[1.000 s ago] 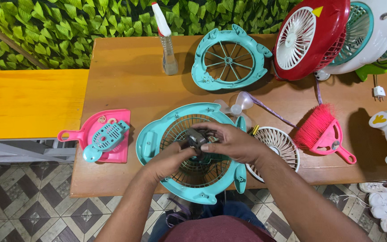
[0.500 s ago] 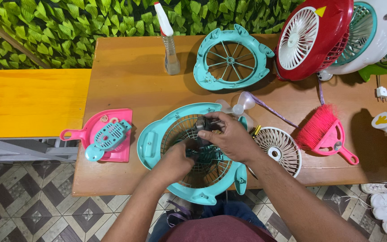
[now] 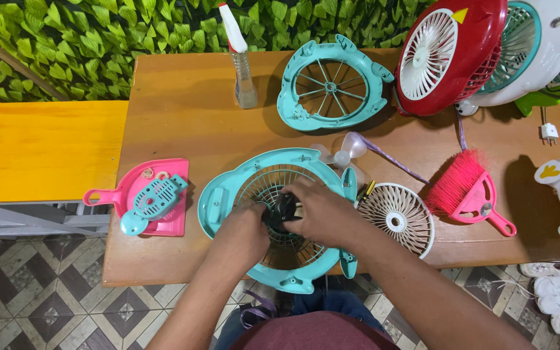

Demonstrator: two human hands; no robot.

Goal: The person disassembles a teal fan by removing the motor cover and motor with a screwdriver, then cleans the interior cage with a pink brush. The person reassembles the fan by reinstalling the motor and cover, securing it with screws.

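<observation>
Both hands have drawn back toward the person over the teal fan housing [image 3: 228, 194]. The right hand [image 3: 322, 210] (earlier near the far rim) now sits mid-grille; the left hand [image 3: 244, 233] meets it at the dark motor [image 3: 282, 210].

Fan housing [image 3: 228, 194] lies between dustpan [image 3: 108, 194], left, and grille [image 3: 396, 220], right.

We see a teal fan housing [image 3: 228, 201] with a dark motor [image 3: 282, 210]; near left, pink dustpan [image 3: 163, 225]; right, pink brush [image 3: 456, 183], cream grille [image 3: 396, 220]. Far right, red fan [image 3: 452, 55]. Brown table [image 3: 183, 116], yellow bench [image 3: 43, 149], checkered floor [image 3: 34, 304].
</observation>
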